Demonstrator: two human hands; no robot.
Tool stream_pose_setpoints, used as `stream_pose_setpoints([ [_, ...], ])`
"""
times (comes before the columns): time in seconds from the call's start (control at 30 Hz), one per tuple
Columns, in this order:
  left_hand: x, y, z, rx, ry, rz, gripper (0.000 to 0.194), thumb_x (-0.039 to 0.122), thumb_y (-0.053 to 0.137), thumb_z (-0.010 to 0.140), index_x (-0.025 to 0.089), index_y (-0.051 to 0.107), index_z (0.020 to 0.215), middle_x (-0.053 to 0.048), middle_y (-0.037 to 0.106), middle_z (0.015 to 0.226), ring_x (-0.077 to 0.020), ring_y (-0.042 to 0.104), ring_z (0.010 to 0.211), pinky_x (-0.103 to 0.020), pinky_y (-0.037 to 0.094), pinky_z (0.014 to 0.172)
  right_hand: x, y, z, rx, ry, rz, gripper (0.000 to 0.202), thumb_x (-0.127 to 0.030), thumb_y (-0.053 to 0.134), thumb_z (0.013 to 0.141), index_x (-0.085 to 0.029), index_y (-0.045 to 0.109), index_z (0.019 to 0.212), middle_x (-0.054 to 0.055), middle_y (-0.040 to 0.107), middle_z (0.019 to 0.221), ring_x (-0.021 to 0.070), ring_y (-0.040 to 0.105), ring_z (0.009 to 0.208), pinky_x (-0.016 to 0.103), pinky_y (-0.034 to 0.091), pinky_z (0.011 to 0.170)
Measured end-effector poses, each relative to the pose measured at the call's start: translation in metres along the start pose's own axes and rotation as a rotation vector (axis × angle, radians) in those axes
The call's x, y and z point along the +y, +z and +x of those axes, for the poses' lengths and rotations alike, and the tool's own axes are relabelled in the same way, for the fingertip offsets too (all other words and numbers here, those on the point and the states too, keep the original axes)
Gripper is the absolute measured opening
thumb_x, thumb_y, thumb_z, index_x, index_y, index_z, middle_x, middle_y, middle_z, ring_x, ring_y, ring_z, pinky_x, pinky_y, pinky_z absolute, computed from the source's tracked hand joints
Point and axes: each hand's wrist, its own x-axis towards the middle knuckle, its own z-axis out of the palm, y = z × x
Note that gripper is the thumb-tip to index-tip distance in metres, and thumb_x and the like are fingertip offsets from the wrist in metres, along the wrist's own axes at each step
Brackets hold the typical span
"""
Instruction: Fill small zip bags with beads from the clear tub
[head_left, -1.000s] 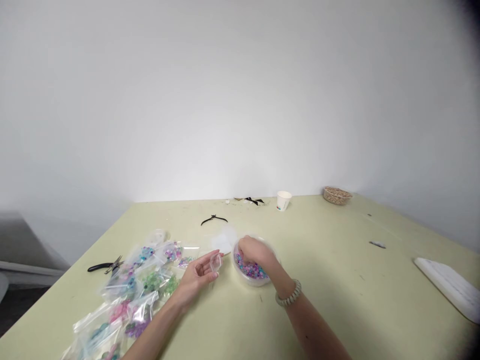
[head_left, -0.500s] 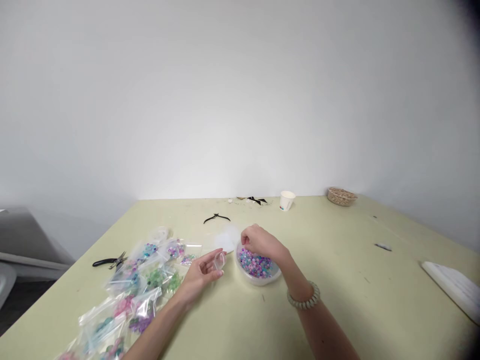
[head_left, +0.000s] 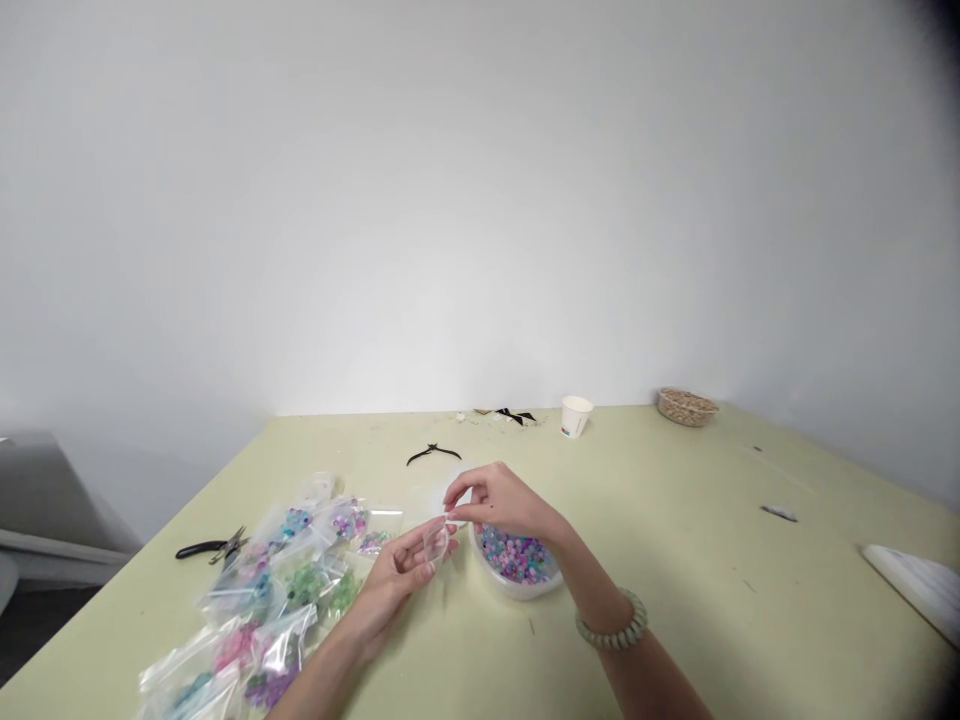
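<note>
My left hand (head_left: 405,565) holds a small clear cup (head_left: 436,544) between its fingers, beside a round white tub (head_left: 510,590). Purple, pink and blue beads (head_left: 517,556) fill the tub. My right hand (head_left: 491,497), with a beaded bracelet on the wrist, reaches over the tub's far left side. Its thumb and index finger are pinched together at the fingertips of my left hand, by the cup's upper rim. Whatever lies in that pinch is too small to make out.
Zip bags of coloured beads (head_left: 304,585) cover the left side. Pliers (head_left: 214,548) lie beyond them, other black pliers (head_left: 433,453) behind my hands. A paper cup (head_left: 576,416) and a bowl of brown bits (head_left: 686,407) stand at the back; a white slab (head_left: 919,585) lies far right.
My right hand has come out of the beads and moved left to the cup in my left hand. The whole view has shifted slightly.
</note>
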Motion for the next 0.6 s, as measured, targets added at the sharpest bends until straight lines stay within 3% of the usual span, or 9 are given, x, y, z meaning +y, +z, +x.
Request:
stream_pose_setpoints([
  [0.13,-0.002,0.0,0.001,0.073,0.023,-0.069,0.066,0.041,0.082,0.055,0.018,0.064,0.114,-0.016,0.058,0.127,-0.0333,0.05,0.12,-0.046,0.027,0.109,0.014,-0.015,-0.003,-0.028,0.23,-0.446,0.014,-0.017,0.062,0.076,-0.014,0.07,0.087,0.005,0.069,0.08,0.013,0.064,0.069,0.018,0.045,0.062],
  [0.27,-0.003,0.002,0.002,0.083,0.04,-0.084,0.064,0.041,0.082,0.056,0.017,0.065,0.113,-0.016,0.059,0.126,-0.0343,0.046,0.123,-0.046,0.028,0.109,0.034,-0.006,-0.001,-0.192,0.489,-0.735,0.023,-0.005,0.071,0.06,-0.013,0.073,0.082,0.011,0.069,0.09,0.0204,0.065,0.077,0.021,0.047,0.063],
  [0.6,-0.004,0.003,0.002,0.087,0.032,-0.088,0.064,0.041,0.082,0.056,0.017,0.066,0.113,-0.016,0.059,0.125,-0.0349,0.047,0.122,-0.048,0.027,0.109,0.045,0.016,0.007,-0.216,0.476,-0.839,0.023,-0.003,0.066,0.064,-0.009,0.071,0.085,0.016,0.069,0.088,0.0255,0.066,0.083,0.026,0.049,0.07],
])
